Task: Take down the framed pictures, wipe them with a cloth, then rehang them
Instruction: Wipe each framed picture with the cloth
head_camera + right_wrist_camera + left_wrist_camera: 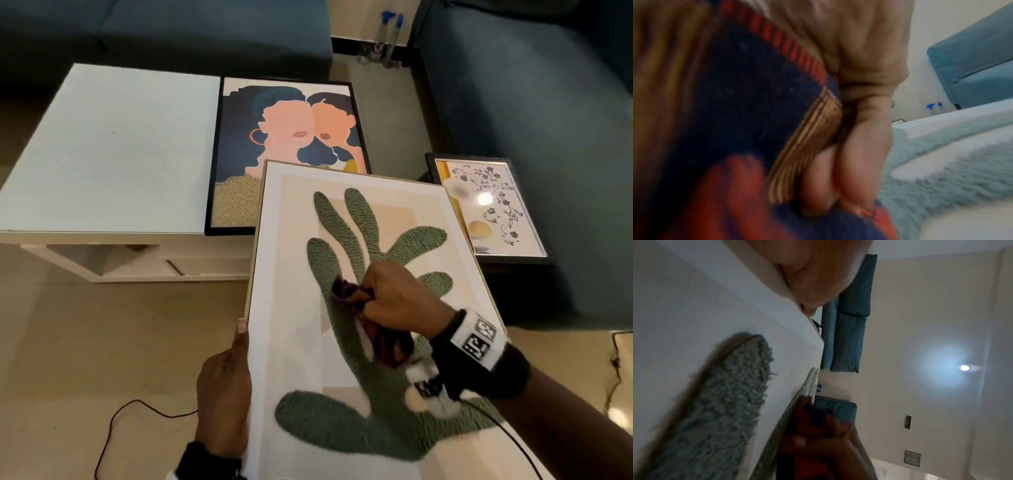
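**Green tufted cactus picture under the cloth**

Green tufted cactus picture in a pale wooden frame lies tilted at the near centre, its far edge overlapping the next picture. At its near left edge the left hand holds the frame, thumb laid flat along the front border and the other fingers hidden behind it. On the cactus shape the right hand has its fingers curled tight round a bunched cloth of navy, red and gold stripes, pressing it onto the green pile; the right wrist view shows the cloth filling the palm. A thin dark cable trails over the beige floor at the near left.

Farther off, a black-framed picture of two peach faces on navy lies flat on the right part of a low white table. To the right, on a small dark side table, rests a glass-fronted picture with a black floral vine, catching a lamp's reflection. Teal sofas stand at the far left and right, with two blue-capped clear bottles on the floor between them
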